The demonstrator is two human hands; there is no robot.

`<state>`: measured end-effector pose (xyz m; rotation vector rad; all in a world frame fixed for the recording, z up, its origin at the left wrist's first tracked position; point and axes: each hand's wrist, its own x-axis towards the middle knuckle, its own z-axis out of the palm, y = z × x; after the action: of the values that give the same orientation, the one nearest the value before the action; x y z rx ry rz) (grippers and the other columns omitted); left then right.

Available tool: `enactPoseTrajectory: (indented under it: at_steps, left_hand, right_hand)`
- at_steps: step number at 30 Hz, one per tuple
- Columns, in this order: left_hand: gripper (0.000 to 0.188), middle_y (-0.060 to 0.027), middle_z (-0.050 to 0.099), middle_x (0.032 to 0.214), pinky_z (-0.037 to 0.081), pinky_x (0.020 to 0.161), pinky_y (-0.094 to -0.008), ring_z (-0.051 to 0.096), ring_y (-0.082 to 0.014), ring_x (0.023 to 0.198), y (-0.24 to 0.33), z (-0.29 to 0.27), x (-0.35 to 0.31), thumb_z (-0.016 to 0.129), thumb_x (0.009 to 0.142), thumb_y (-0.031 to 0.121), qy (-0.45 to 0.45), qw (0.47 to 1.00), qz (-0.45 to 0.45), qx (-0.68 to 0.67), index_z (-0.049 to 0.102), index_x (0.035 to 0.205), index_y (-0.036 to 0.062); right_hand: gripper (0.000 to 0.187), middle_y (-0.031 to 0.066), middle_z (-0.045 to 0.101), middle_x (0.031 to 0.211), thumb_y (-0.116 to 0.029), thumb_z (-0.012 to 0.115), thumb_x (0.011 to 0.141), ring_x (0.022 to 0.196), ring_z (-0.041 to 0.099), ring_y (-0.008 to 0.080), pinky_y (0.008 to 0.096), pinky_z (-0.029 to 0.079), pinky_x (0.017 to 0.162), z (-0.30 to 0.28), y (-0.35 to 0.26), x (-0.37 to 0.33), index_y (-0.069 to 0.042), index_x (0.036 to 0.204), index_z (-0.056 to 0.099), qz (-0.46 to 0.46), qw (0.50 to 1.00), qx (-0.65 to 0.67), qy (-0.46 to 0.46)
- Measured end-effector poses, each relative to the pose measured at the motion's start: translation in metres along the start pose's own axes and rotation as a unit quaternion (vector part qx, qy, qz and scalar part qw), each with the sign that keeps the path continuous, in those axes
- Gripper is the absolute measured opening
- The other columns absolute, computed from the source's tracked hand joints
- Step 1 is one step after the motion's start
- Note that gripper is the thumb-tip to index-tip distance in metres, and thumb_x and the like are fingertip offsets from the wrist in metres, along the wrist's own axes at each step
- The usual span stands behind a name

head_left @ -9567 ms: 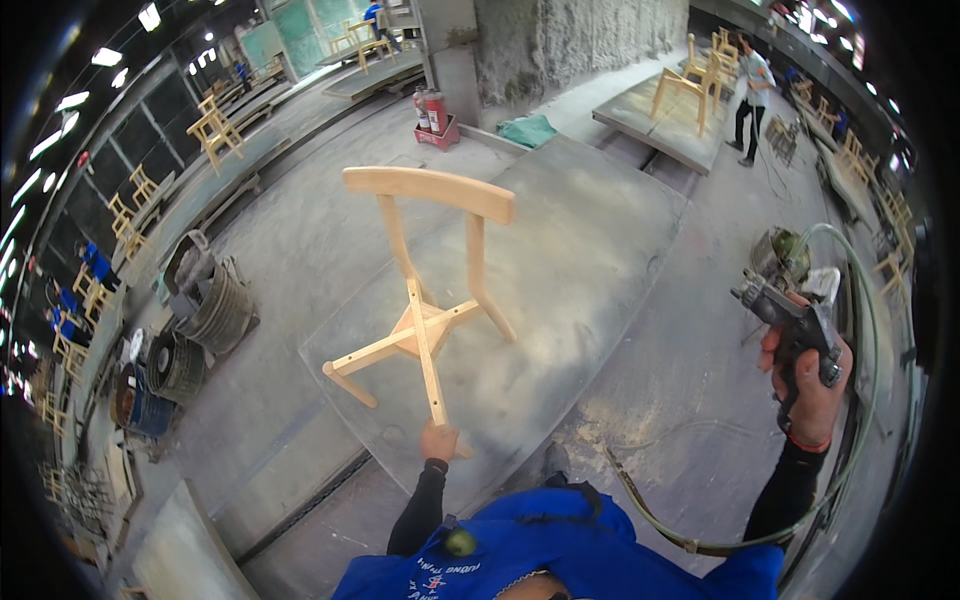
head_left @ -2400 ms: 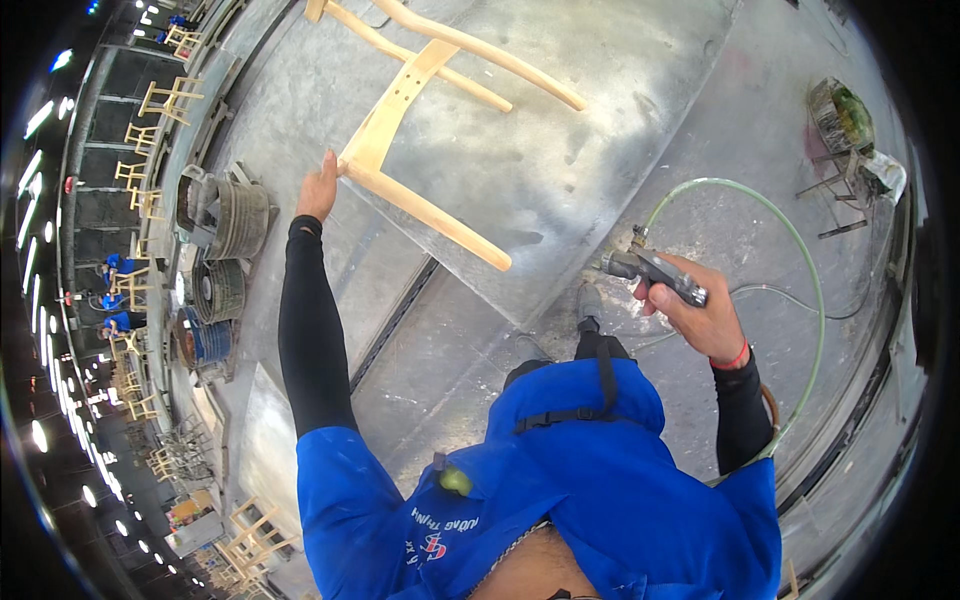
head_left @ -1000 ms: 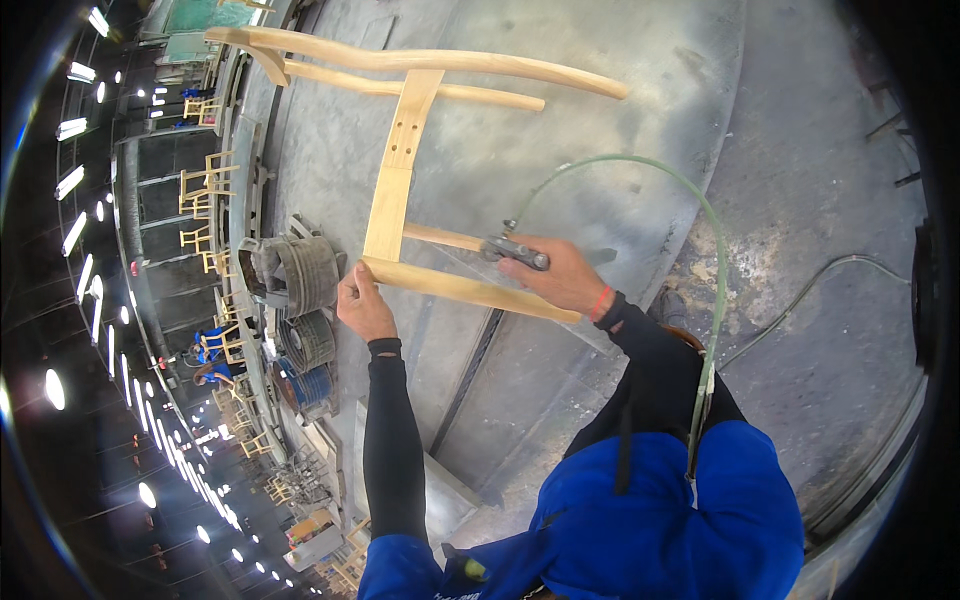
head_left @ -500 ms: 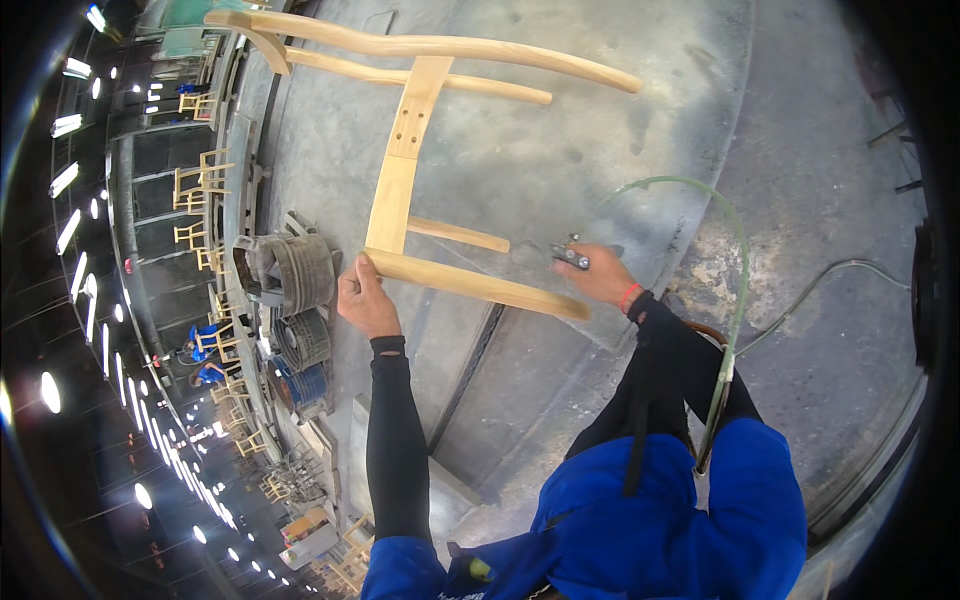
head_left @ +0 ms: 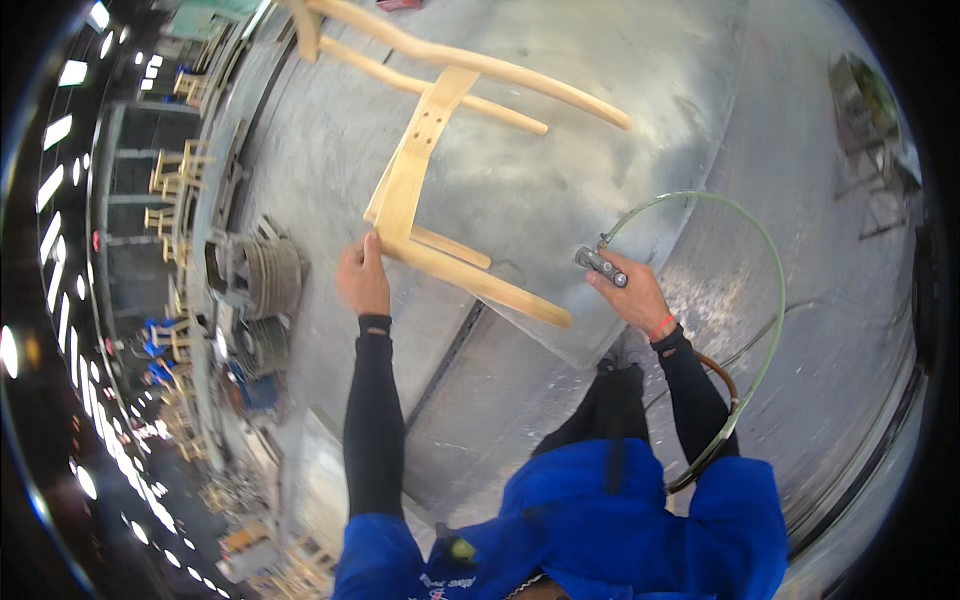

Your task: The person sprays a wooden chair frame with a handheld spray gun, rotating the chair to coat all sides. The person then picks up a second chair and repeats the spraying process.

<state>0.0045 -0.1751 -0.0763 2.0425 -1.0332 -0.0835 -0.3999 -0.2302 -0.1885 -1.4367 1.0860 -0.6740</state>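
Note:
A pale wooden chair frame (head_left: pixel 408 190) lies tipped on its side, its long legs pointing right. My left hand (head_left: pixel 362 278) is closed on the corner where the near leg (head_left: pixel 490 285) meets the broad cross rail, thumb on top. Several small holes show near the rail's far end. In my right hand (head_left: pixel 637 292) is a small grey air tool (head_left: pixel 602 267), held to the right of the near leg and apart from it. A thin green hose (head_left: pixel 768 240) runs from the tool in a loop back to my right arm.
Grey sheeting (head_left: pixel 560 190) lies under the frame. Bundled round containers (head_left: pixel 262 275) stand at the left, with more chair frames (head_left: pixel 180 165) and people in blue beyond. A metal stand (head_left: pixel 868 140) is at the far right. A red item (head_left: pixel 398 4) shows at the top edge.
The chair frame has turned and tilted slightly in my left hand. My right hand has moved a little right with the air tool, and the hose loop has swung wider. The whole view has shifted.

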Motion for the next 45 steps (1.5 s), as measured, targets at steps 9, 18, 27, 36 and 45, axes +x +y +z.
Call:
enactPoseTrajectory:
  at_steps: [9, 18, 27, 36, 45]
  left_hand:
    - [0.056, -0.0211, 0.073, 0.086, 0.053, 0.074, -0.0477, 0.07, -0.039, 0.083, -0.015, -0.015, 0.053, 0.065, 0.093, 0.06, -0.2, 0.945, 0.187, 0.181, 0.081, 0.094, 0.006]
    - [0.098, -0.0178, 0.062, 0.068, 0.046, 0.066, -0.048, 0.059, -0.0312, 0.066, 0.0, -0.02, 0.083, 0.038, 0.093, 0.086, -0.295, 0.94, 0.046, 0.166, 0.078, 0.086, -0.004]
    - [0.117, -0.0318, 0.063, 0.134, 0.044, 0.108, -0.0528, 0.058, -0.0438, 0.129, 0.0, -0.012, 0.096, 0.019, 0.088, 0.095, -0.341, 0.93, 0.032, 0.133, 0.07, 0.129, -0.0025]
    - [0.11, -0.033, 0.07, 0.116, 0.048, 0.098, -0.0516, 0.066, -0.0456, 0.111, -0.006, -0.009, 0.109, 0.025, 0.092, 0.09, -0.371, 0.91, 0.061, 0.172, 0.072, 0.121, -0.005]
    - [0.078, -0.0196, 0.05, 0.054, 0.041, 0.059, -0.0481, 0.047, -0.0275, 0.052, -0.03, -0.01, 0.097, 0.057, 0.097, 0.065, -0.315, 0.93, 0.168, 0.093, 0.064, 0.07, -0.0075]
  right_hand:
    - [0.047, 0.0218, 0.074, 0.119, -0.011, 0.078, 0.091, 0.11, 0.073, 0.027, 0.0346, 0.054, 0.094, 0.0, -0.077, -0.1, 0.003, 0.135, 0.065, -0.115, 0.981, -0.096, -0.124]
    - [0.049, 0.0173, 0.074, 0.101, -0.023, 0.075, 0.092, 0.087, 0.072, 0.0376, 0.0453, 0.058, 0.073, 0.114, -0.034, -0.085, -0.006, 0.136, 0.063, -0.263, 0.888, -0.296, -0.235]
    - [0.052, 0.0167, 0.073, 0.101, -0.017, 0.079, 0.089, 0.084, 0.071, 0.0359, 0.0423, 0.057, 0.072, 0.163, -0.062, -0.066, -0.005, 0.137, 0.063, -0.341, 0.883, -0.288, -0.146]
    - [0.055, 0.0202, 0.074, 0.105, -0.008, 0.082, 0.086, 0.091, 0.073, 0.0363, 0.0414, 0.057, 0.08, 0.099, -0.117, -0.104, 0.0, 0.136, 0.063, -0.315, 0.903, -0.24, -0.166]
    - [0.053, 0.0222, 0.073, 0.109, -0.018, 0.082, 0.088, 0.094, 0.073, 0.0388, 0.0421, 0.058, 0.077, -0.027, -0.088, -0.119, -0.003, 0.136, 0.063, -0.245, 0.92, -0.303, 0.05]
